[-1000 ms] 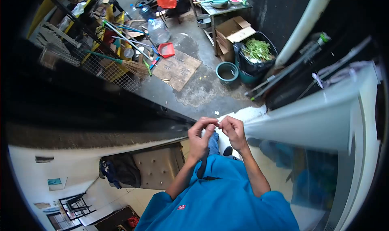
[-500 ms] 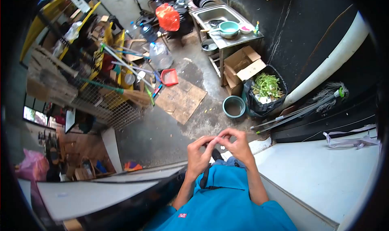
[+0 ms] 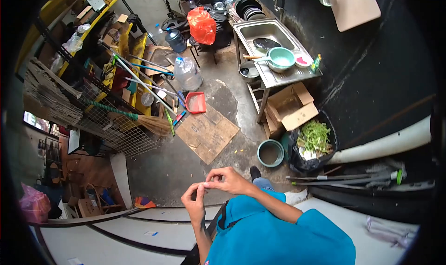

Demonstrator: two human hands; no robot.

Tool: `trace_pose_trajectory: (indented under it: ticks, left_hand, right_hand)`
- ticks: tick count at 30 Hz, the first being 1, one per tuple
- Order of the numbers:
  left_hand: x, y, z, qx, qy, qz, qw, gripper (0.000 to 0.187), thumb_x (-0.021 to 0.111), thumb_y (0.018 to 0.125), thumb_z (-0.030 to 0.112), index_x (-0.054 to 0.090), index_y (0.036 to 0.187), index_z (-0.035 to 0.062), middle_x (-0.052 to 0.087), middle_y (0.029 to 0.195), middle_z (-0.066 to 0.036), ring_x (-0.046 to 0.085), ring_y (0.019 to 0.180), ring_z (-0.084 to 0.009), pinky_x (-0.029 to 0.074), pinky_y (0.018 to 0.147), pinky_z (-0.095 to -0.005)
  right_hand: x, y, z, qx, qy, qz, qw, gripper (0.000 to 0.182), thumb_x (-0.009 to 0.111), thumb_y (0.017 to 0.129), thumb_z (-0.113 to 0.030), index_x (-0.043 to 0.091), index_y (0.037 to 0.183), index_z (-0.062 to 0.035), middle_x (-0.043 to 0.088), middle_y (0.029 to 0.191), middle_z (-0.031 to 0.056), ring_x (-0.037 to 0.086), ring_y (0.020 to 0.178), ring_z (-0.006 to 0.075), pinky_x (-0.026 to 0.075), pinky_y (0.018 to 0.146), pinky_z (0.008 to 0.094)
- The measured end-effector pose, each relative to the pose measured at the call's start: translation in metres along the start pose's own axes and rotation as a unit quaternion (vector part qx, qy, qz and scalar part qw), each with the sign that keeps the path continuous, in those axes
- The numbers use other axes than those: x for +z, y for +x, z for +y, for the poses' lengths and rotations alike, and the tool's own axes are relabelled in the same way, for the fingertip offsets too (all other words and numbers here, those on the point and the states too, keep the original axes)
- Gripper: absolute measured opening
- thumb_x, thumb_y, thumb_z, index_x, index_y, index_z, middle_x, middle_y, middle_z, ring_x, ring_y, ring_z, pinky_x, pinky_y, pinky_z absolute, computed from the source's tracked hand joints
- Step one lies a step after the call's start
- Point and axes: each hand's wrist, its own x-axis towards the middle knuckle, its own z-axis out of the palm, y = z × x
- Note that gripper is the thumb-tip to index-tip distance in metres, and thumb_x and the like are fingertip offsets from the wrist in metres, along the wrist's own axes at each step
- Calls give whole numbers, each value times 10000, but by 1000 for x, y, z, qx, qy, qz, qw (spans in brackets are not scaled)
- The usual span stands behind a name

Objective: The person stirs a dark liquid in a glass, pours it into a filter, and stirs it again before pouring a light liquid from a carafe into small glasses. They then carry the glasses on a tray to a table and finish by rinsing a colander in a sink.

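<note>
My left hand (image 3: 194,204) and my right hand (image 3: 230,181) meet in front of my body, low in the head view. Thumb and fingertips of each are pinched together, and the two pinches touch. Whatever lies between the fingertips, if anything, is too small to make out. Beneath the hands is the grey concrete floor (image 3: 162,172). A flattened cardboard sheet (image 3: 206,132) lies on the floor just beyond them. To the right of the sheet stands a green bucket (image 3: 271,162) with murky contents.
A metal sink (image 3: 304,74) with a teal strainer (image 3: 281,56) stands ahead right. Below it are an open cardboard box (image 3: 299,117) and a black bag with leafy greens (image 3: 315,137). On the left, a red dustpan (image 3: 195,102) and a straw broom (image 3: 153,124) lie near yellow shelving (image 3: 139,72).
Both hands have moved left in the view and slightly down, still pinched together. The view has turned, and my foot now shows more plainly on the floor.
</note>
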Motion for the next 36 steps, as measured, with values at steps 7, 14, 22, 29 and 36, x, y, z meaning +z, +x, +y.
trace_pose_trajectory:
  ticks: [7, 14, 22, 29, 36]
  left_hand:
    - [-1, 39, -40, -51, -141, 155, 976, 158, 641, 922, 115, 511, 892, 32, 589, 795, -36, 610, 743, -120, 518, 727, -248]
    - [-59, 69, -38, -69, -161, 178, 968, 196, 616, 949, 162, 501, 864, 28, 547, 845, -40, 560, 801, -114, 492, 811, -262]
    - [-146, 192, -55, -33, -97, 24, 994, 222, 610, 950, 179, 510, 812, 37, 571, 798, -54, 629, 913, -185, 499, 828, -312]
    - [-202, 298, -71, -47, 63, -40, 996, 146, 644, 922, 127, 611, 843, 8, 709, 855, -107, 603, 749, -86, 479, 735, -219]
    - [-151, 372, -73, -67, 67, -116, 989, 162, 646, 925, 147, 656, 889, -10, 694, 846, -87, 595, 761, -92, 459, 742, -228]
  right_hand:
    - [-17, 96, 7, -70, -100, -149, 981, 310, 715, 815, -337, 669, 856, -33, 526, 547, 72, 514, 494, 194, 393, 491, 341]
    - [33, 162, 10, -107, -60, -213, 969, 305, 699, 817, -342, 649, 835, -41, 519, 546, 68, 535, 518, 232, 383, 503, 379]
    - [31, 246, 59, 8, 138, -34, 990, 182, 694, 888, -209, 677, 930, -33, 646, 834, -30, 557, 769, 33, 459, 689, 223]
    - [-72, 262, 142, 170, 150, 293, 929, 161, 665, 893, -205, 678, 964, -61, 648, 767, 10, 596, 624, 78, 487, 530, 232]
    - [-209, 253, 183, 126, 356, 556, 740, 251, 600, 915, -218, 552, 1120, -81, 646, 880, 62, 607, 746, 148, 503, 696, 311]
